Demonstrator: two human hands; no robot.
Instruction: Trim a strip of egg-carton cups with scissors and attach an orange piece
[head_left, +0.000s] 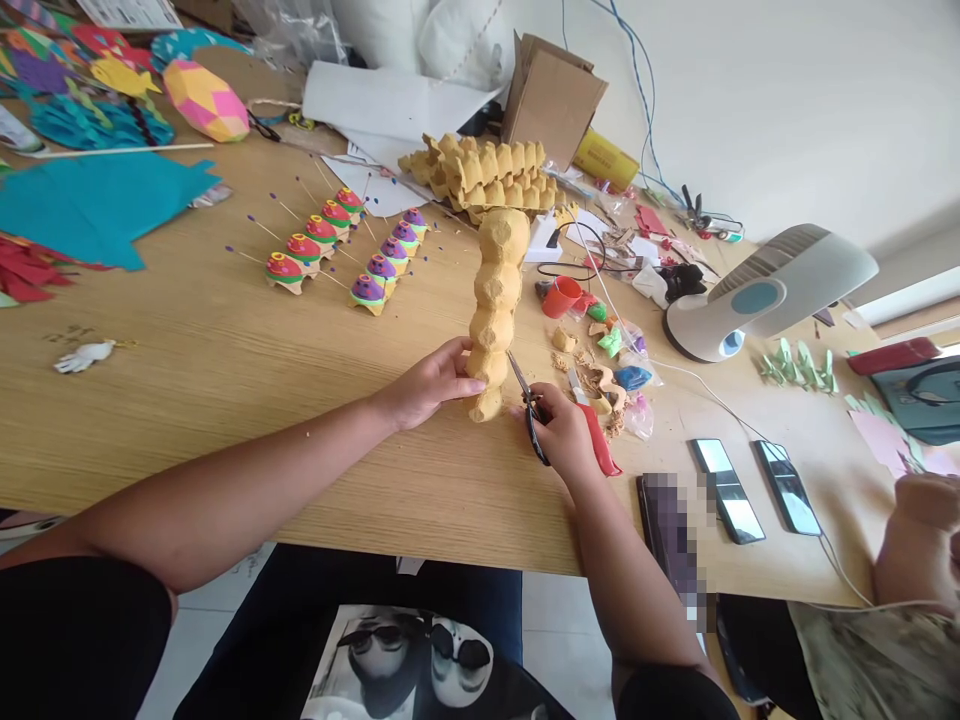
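A long strip of tan egg carton (pixel 491 325), several cups in a row, is held up above the table. My left hand (pixel 427 385) grips it near its lower end, thumb in front and fingers at the side and behind. In my right hand (pixel 561 430) is a pair of black-handled scissors (pixel 535 420), its blades pointing up along the strip's right edge. Whether the blades touch the carton, I cannot tell. Beyond the strip lies a pile of uncut egg cartons (pixel 495 175). Left of it stand two painted carton strips, one red and green (pixel 321 232), one purple (pixel 386 262).
A red cup (pixel 561 297), scraps and colourful clay bags (pixel 634 377) lie to the right. Farther right are a white desk lamp (pixel 772 285) and two phones (pixel 727 490). Blue paper (pixel 97 205) covers the far left. Another person's arm (pixel 919 540) rests at the right edge.
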